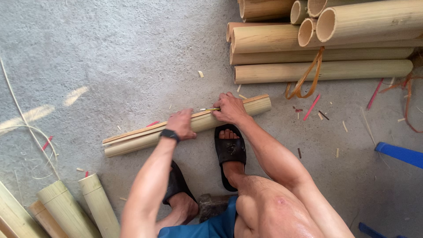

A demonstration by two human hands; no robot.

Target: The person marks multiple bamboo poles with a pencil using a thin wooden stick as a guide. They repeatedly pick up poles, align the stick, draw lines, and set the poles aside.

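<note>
Work piece: a length of bamboo pole (185, 128) lies on the grey concrete floor (110, 57), about the middle of it, slanting from lower left up to the right, with a thin flat strip (132, 133) resting along its upper side.
Left hand (183, 123): closed down over the pole near its middle, palm on top, pressing it to the floor; a dark wristband (169, 134) is on the wrist.
Right hand (229, 108): just beside the left one, toward the right end of the pole, fingers pinched on a thin yellow pencil (209, 109) whose tip lies on the pole's top.
Step in hand: by my judgement, marking a line or a point on the pole while it is held still.
Next move calls for: a steady left press so the round pole does not roll, and a light, straight pencil stroke.
Feet: both in black sandals (229, 150) just below the pole.
Around: a stack of bamboo poles (317, 48) at the upper right edge of the floor, more cut pieces (70, 207) at the lower left corner, small chips and red scraps scattered between.
</note>
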